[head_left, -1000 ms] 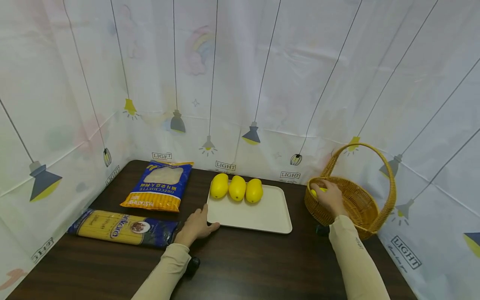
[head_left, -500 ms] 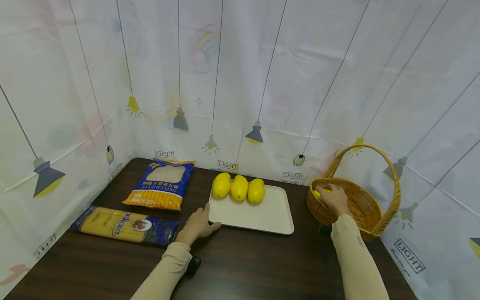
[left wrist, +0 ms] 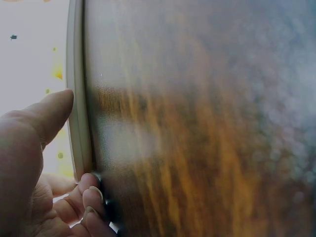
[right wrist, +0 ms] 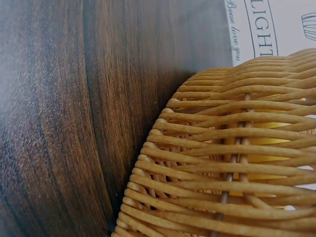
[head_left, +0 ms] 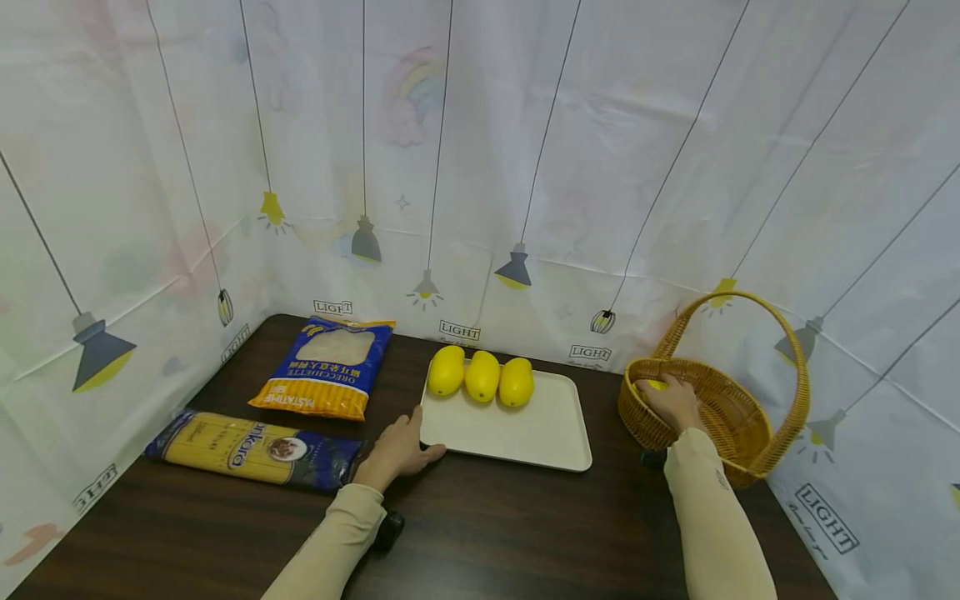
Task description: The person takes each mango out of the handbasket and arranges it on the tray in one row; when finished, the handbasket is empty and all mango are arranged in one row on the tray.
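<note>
My right hand reaches into the left end of a wicker basket, fingers curled over a yellow mango. Most of that mango is hidden by the hand and rim. In the right wrist view the woven wall fills the right side, with yellow showing through its gaps. My left hand rests at the near-left corner of a cream tray. Its thumb touches the tray's rim in the left wrist view, and the other fingers lie by the corner. Three yellow mangoes lie in a row along the tray's far side.
Left of the tray lies a blue and orange pasta bag. A long pack of spaghetti lies nearer, its right end by my left wrist. The basket's tall arched handle rises on the right. A printed curtain stands behind the dark table.
The whole head view has shifted slightly to the right. My right hand stays in the basket at the mango, and my left hand keeps its place at the tray's corner.
</note>
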Demonstrator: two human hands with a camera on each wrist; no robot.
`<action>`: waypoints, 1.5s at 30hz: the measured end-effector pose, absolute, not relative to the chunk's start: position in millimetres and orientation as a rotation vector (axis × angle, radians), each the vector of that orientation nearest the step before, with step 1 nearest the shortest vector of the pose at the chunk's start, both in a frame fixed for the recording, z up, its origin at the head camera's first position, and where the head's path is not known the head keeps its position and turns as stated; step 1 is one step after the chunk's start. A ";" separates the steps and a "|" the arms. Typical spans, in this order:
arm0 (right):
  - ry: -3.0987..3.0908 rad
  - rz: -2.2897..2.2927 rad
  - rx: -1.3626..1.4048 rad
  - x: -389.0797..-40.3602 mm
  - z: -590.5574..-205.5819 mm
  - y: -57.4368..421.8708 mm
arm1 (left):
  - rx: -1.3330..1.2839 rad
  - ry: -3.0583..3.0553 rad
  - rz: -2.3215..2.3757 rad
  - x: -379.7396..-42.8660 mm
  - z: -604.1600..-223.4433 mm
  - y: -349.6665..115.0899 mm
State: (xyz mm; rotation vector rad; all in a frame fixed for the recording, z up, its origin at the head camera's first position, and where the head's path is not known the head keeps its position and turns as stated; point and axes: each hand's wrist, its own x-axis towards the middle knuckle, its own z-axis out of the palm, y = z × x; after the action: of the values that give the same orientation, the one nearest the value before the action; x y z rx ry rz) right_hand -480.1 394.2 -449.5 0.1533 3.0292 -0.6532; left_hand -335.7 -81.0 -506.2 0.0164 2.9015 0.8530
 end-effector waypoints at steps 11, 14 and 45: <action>2.981 -0.643 0.160 -480.6 -453.0 397.8 | 0.013 2.891 0.862 -337.4 -508.8 -80.9; 2.984 -0.631 0.148 -481.2 -454.2 398.3 | 0.013 2.894 0.859 -338.1 -509.7 -81.2; 3.127 -0.737 0.072 -468.8 -437.9 412.2 | 0.004 2.887 0.839 -334.3 -503.5 -80.0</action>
State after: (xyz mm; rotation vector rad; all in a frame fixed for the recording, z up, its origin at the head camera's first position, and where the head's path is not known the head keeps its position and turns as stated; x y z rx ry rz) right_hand -468.8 412.2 -437.9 0.0715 3.1274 -0.7373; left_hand -334.3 -80.0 -503.5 0.0043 2.8874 0.8389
